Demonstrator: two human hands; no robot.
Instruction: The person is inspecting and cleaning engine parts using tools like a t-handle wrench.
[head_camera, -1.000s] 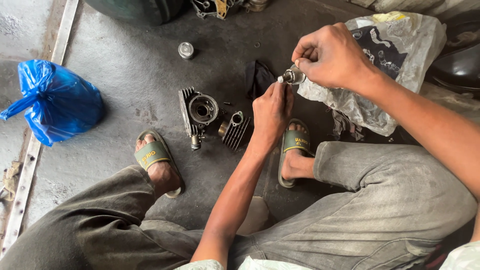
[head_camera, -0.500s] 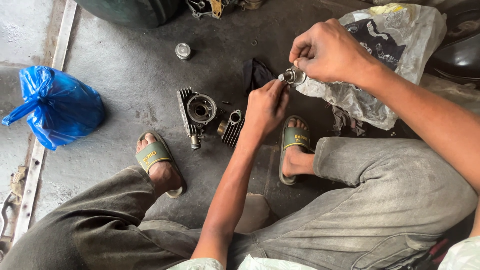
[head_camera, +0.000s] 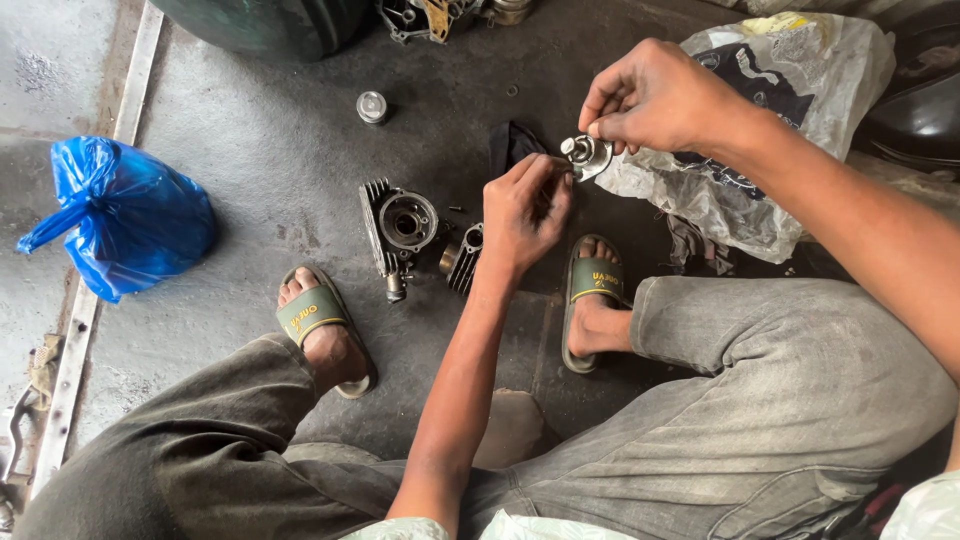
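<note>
We see our right hand (head_camera: 655, 100) raised over the concrete floor (head_camera: 250, 150), its fingers pinched around a small round metal part (head_camera: 584, 155) that shines silver and has a short stub on top. Our left hand (head_camera: 525, 210) reaches up to the same part from below, fingers gathered narrow, their tips touching its left edge. The part sits in the air between the two hands, just in front of a crumpled translucent plastic bag (head_camera: 800, 90) with dark contents, which lies on the floor at the right. Below the left hand, on the floor, stands a finned engine cylinder head (head_camera: 398, 225) with a round bore facing up, and just beside it to the right lies a smaller finned cylinder (head_camera: 462, 258), partly hidden by our wrist. A dark rag (head_camera: 510, 145) lies behind the left hand's fingers. Farther up the floor, well apart from the hands, stands a small silver piston-like cap (head_camera: 372, 106). A tied blue plastic bag (head_camera: 125, 215) rests at the left, near a metal rail (head_camera: 110, 180) set in the floor. Our feet wear olive slide sandals, the left (head_camera: 315, 315) near the cylinder head, the right (head_camera: 595, 285) under the hands, and grey dusty trousers (head_camera: 780, 400) cover our bent legs.
</note>
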